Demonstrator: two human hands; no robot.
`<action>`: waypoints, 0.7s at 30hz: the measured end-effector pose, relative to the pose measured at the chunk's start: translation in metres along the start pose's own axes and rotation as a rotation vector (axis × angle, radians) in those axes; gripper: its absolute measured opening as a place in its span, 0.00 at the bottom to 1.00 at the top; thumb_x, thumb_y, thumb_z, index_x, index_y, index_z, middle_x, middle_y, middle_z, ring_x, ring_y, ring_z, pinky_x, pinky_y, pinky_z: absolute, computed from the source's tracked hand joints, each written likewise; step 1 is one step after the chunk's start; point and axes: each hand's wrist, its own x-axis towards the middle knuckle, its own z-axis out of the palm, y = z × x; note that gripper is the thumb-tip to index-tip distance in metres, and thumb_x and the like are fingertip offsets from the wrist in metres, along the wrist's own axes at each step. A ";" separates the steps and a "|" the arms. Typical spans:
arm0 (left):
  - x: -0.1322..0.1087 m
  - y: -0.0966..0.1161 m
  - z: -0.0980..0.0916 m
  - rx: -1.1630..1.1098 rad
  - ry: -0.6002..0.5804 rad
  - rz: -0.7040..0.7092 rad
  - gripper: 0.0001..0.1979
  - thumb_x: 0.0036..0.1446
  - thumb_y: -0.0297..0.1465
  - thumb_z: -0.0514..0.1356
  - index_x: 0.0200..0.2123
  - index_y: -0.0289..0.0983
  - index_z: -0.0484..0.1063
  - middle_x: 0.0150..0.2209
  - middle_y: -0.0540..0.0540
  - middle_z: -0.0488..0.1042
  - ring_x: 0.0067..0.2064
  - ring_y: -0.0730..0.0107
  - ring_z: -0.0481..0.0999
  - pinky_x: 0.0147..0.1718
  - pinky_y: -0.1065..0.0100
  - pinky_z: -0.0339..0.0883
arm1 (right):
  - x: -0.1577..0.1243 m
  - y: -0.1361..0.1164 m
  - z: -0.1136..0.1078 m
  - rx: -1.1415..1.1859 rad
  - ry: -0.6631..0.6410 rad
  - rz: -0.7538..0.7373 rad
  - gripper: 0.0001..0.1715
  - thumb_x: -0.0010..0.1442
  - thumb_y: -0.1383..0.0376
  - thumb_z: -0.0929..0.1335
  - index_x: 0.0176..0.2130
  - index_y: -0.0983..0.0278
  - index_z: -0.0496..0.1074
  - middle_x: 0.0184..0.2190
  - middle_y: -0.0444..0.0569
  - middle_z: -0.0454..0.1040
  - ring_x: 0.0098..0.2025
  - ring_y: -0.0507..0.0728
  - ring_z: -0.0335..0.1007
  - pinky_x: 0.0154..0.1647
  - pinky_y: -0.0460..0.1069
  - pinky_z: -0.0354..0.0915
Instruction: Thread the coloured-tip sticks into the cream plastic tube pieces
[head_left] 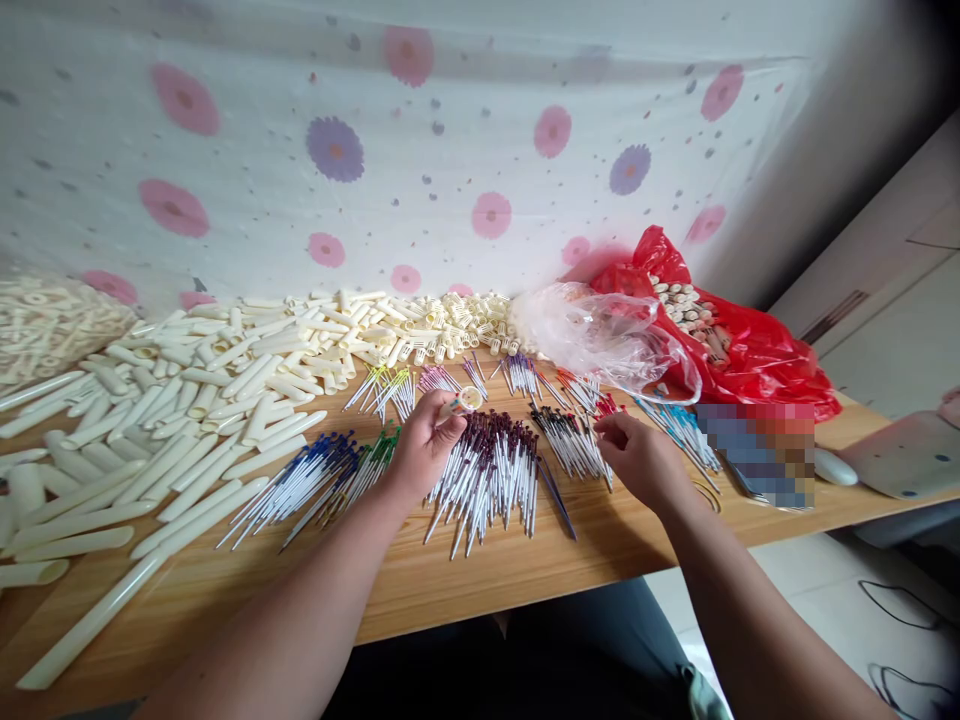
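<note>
My left hand (pixel 427 440) is closed around a short cream plastic pen part (pixel 466 400), its round end turned up with small coloured bits showing in it. Below that hand lies a pile of pen refills with dark maroon tips (pixel 491 470). My right hand (pixel 637 450) is curled with fingers together beside black-tipped refills (pixel 570 440) and red-tipped refills (pixel 609 405); what its fingertips hold, if anything, is hidden. Blue-tipped refills (pixel 300 475) and green-tipped refills (pixel 375 460) lie left of my left hand. Light-blue-tipped refills (pixel 686 435) lie right of my right hand.
Many cream pen barrels (pixel 180 410) cover the table's left side, with slotted cream pieces (pixel 450 325) along the back. A clear plastic bag (pixel 600 325) and a red bag (pixel 772 350) of pen parts stand back right. A white mouse (pixel 834 467) lies near the right end.
</note>
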 end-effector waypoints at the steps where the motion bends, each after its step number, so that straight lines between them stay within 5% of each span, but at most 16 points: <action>1: -0.001 0.001 0.001 -0.059 -0.009 -0.048 0.22 0.51 0.52 0.56 0.31 0.38 0.67 0.26 0.51 0.65 0.28 0.71 0.65 0.30 0.68 0.61 | -0.002 -0.006 -0.002 0.132 -0.002 -0.019 0.10 0.51 0.65 0.64 0.35 0.65 0.71 0.23 0.45 0.70 0.25 0.52 0.64 0.28 0.46 0.58; 7: -0.007 0.014 0.018 -0.272 -0.171 -0.315 0.14 0.46 0.41 0.65 0.25 0.35 0.74 0.22 0.51 0.70 0.21 0.76 0.65 0.22 0.71 0.61 | -0.017 -0.064 -0.001 0.619 -0.042 -0.185 0.08 0.50 0.66 0.67 0.33 0.65 0.65 0.22 0.41 0.66 0.23 0.49 0.62 0.23 0.44 0.59; 13: -0.010 0.019 0.025 -0.554 -0.008 -0.444 0.12 0.43 0.36 0.68 0.27 0.33 0.76 0.24 0.48 0.73 0.23 0.76 0.68 0.23 0.72 0.64 | -0.026 -0.102 0.022 0.646 -0.090 -0.285 0.08 0.49 0.71 0.66 0.32 0.63 0.61 0.22 0.39 0.64 0.23 0.48 0.60 0.24 0.43 0.58; 17: -0.006 0.023 0.019 -0.659 0.107 -0.478 0.10 0.43 0.32 0.68 0.26 0.32 0.73 0.22 0.51 0.71 0.20 0.80 0.66 0.21 0.75 0.60 | -0.031 -0.107 0.033 0.615 -0.212 -0.322 0.09 0.50 0.73 0.65 0.32 0.62 0.60 0.22 0.38 0.63 0.22 0.47 0.58 0.23 0.42 0.57; 21: -0.005 0.031 0.014 -0.721 0.086 -0.456 0.07 0.44 0.30 0.66 0.25 0.32 0.72 0.23 0.50 0.72 0.22 0.81 0.66 0.22 0.76 0.59 | -0.027 -0.103 0.033 0.627 -0.328 -0.413 0.06 0.52 0.69 0.67 0.32 0.62 0.64 0.24 0.40 0.65 0.24 0.48 0.60 0.25 0.43 0.59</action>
